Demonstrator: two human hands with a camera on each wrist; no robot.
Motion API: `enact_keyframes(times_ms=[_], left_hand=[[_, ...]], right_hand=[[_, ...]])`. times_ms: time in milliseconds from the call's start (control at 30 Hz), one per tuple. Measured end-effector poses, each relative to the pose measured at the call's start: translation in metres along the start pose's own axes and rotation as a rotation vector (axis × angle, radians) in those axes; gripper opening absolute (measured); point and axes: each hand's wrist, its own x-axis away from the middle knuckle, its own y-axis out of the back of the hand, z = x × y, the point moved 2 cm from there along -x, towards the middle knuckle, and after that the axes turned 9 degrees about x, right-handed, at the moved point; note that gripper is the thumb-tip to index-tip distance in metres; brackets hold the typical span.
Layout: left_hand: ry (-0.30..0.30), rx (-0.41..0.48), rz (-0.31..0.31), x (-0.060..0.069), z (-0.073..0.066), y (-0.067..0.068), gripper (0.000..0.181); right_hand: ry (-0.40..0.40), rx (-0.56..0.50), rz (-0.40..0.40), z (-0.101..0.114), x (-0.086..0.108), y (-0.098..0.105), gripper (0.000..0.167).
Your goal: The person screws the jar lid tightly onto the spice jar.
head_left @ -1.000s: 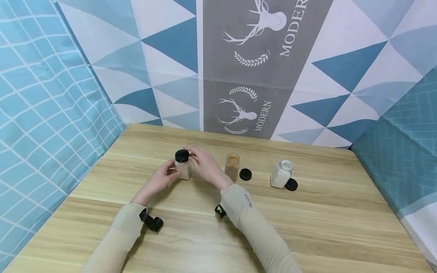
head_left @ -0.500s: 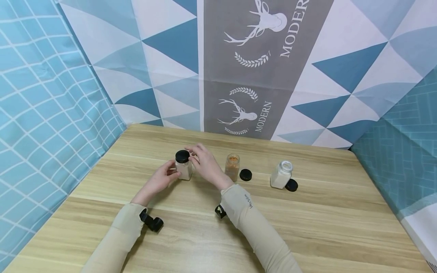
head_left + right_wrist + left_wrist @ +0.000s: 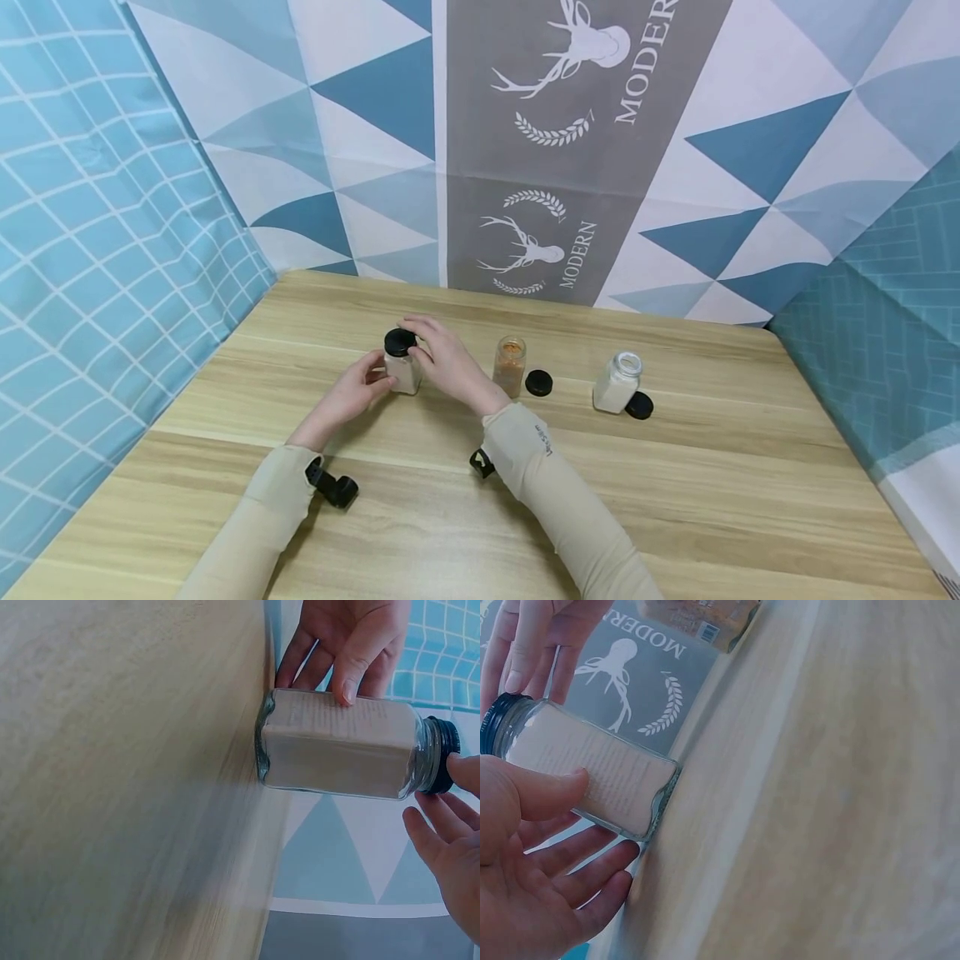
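Observation:
A square glass jar of pale powder stands upright on the table at left of centre. My left hand grips its side, with the thumb on one face and the fingers behind the jar. On top is a black lid, and my right hand pinches its edge between thumb and fingers. In the right wrist view the lid sits on the jar's neck, with the right thumb against its rim. Writing shows on the jar's glass.
An uncapped jar of orange powder stands right of my right hand, a black lid beside it. Farther right are an uncapped jar of white powder and another black lid. A patterned cloth wall rises behind the wooden table.
My right hand's fingers have shifted slightly left, farther over the lid, and now hold its edge. The left hand and the jar have stayed in place.

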Motion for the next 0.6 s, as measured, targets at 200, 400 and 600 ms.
enact_keyframes(times_ms=[200,400,600], left_hand=[[0.010,0.007,-0.005,-0.0001,0.0005,0.0003,0.055],[0.009,0.011,-0.008,-0.0006,0.0005,0.0000,0.054],[0.003,-0.005,-0.009,-0.0007,0.0002,0.0001,0.054]], right_hand=[[-0.026,-0.009,0.001,0.0013,-0.0006,0.0020,0.039],[-0.048,-0.008,-0.009,0.0024,0.0002,0.0037,0.039],[-0.060,-0.005,-0.005,0.0018,0.0008,0.0027,0.038]])
